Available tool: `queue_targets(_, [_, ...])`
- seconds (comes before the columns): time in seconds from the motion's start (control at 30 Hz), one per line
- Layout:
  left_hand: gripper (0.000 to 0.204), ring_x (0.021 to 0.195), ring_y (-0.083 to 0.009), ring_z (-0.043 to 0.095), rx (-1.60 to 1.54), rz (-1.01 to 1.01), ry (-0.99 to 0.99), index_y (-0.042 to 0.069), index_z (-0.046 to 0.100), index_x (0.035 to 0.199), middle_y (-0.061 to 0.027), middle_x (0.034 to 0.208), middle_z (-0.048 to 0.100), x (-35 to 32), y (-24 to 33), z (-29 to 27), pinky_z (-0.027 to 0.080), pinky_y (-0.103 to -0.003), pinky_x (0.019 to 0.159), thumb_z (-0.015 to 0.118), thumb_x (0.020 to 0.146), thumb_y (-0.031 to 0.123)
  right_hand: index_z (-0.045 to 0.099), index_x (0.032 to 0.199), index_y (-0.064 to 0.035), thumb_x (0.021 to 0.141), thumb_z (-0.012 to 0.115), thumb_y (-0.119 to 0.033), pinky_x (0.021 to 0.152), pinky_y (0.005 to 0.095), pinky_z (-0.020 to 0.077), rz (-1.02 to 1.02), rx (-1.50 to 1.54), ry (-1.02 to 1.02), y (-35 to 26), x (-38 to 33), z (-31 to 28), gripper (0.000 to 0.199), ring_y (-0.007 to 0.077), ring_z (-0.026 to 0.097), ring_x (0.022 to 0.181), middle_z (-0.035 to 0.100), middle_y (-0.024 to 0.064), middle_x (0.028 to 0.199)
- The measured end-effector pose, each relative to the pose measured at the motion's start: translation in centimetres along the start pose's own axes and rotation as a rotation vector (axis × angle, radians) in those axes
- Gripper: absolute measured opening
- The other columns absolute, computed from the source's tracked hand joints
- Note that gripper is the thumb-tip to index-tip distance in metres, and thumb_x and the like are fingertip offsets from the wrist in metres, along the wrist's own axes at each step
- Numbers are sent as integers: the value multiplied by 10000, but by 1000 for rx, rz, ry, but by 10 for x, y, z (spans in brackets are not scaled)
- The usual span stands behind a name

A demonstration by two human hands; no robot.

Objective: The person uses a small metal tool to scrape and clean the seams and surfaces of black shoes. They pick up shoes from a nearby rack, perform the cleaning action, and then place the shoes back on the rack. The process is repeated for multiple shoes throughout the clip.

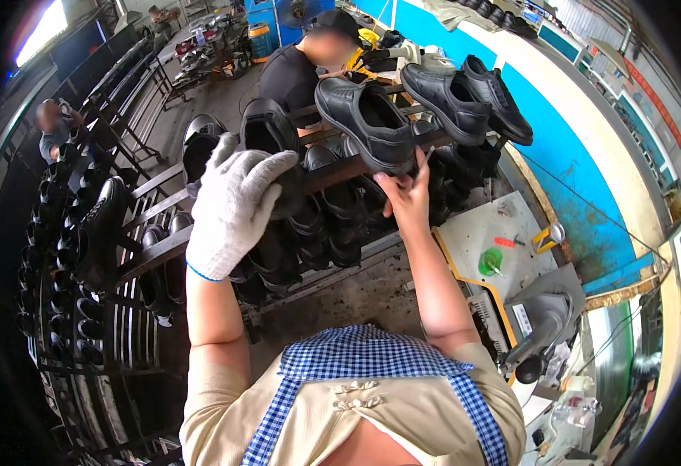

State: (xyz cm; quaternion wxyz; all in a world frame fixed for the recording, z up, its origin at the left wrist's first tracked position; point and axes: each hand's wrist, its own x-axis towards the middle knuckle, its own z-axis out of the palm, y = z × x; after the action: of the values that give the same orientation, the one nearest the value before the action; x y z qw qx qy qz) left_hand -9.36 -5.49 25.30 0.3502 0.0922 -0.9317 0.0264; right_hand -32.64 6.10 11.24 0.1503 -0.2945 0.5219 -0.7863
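At the shoe rack, both hands are up on black shoes

Right hand [406,194], bare, reaches up with the forearm nearly straight and pinches the sole edge of a black shoe [368,124] on the rack [162,241] top bar; it may hold a thin tool, too small to tell. Left hand [236,206], in a white glove, is raised with the wrist bent forward, fingers curled over the heel of another shoe [271,147] standing toe-down just beside it. To work well, I judge the left should steady its shoe against the bar while the right keeps a firm pinch near the sole, elbows close, not tugging neighbouring pairs loose
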Motion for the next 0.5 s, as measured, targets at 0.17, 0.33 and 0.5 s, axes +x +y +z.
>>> queue_targets(0.17, [334,946,-329,664,-329,11,163,73,714,1056,-104,912,689,-4,45,34,497,-452,989,765,726,53,368,1404,-80,1011,547,-435,369,174,292,326,255,-382,6,-72,-14,559,69,510,456,694,138,833])
queue_targets(0.33, [371,865,-312,682,-554,242,191,63,702,1042,-98,916,695,-20,91,71,539,-426,874,745,679,124,486,1388,-167,891,269,-811,351,155,300,638,397,-405,25,-114,-31,843,73,557,510,705,104,1031])
queue_targets(0.5, [383,1013,-310,659,-758,532,33,79,672,1133,-109,1129,667,-39,95,79,521,-411,890,671,772,207,440,1450,-100,990,428,-592,957,438,531,597,896,-279,9,-132,-75,674,290,553,1248,572,146,1340])
